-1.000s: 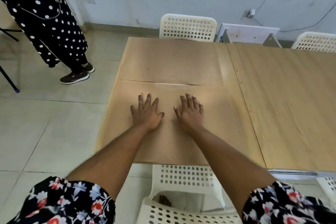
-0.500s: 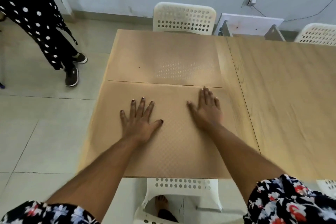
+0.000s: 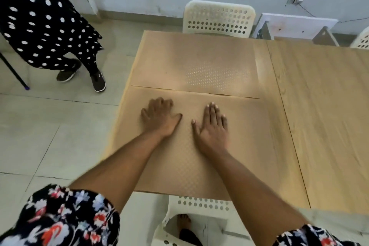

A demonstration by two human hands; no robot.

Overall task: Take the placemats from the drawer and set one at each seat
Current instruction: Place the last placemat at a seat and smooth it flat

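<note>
A person in a black polka-dot dress (image 3: 40, 24) stands at far left. On the light wooden desk (image 3: 319, 116), 2 tan dimpled rectangular placemats lie edge to edge. The left hand (image 3: 159, 118) and right hand (image 3: 212, 126) press flat on the near placemat (image 3: 199, 162), fingers extended, grasping nothing; the far placemat (image 3: 195, 60) fronts a white perforated plastic chair (image 3: 218, 19).

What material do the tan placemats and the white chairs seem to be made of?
Near tan placemat and far tan placemat: probably thin matte rubber or vinyl, with an embossed dot grid. White perforated chair: probably moulded plastic, with punched round holes.
</note>
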